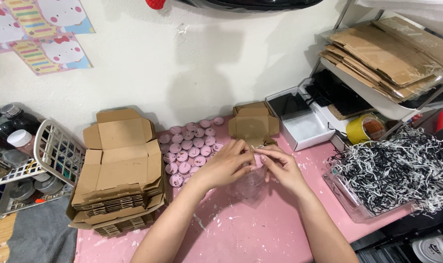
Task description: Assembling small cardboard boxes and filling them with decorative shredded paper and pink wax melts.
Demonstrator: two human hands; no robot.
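My left hand [227,165] and my right hand [280,168] meet over the pink table [241,229], both pinching the top of a small clear plastic bag [250,184] that hangs between them. Something pinkish seems to sit inside the bag, but it is hard to make out. Just behind my left hand lie several small pink tealight candles [190,148] in rows. An open brown cardboard box [253,124] stands behind my hands, close to the wall.
A stack of flat cardboard box blanks [119,170] lies at the left. A white wire basket [56,156] with jars stands further left. A white open box [302,122], a yellow tape roll [363,129], shredded black-and-white paper [402,170] and a shelf of flat cardboard [392,51] fill the right.
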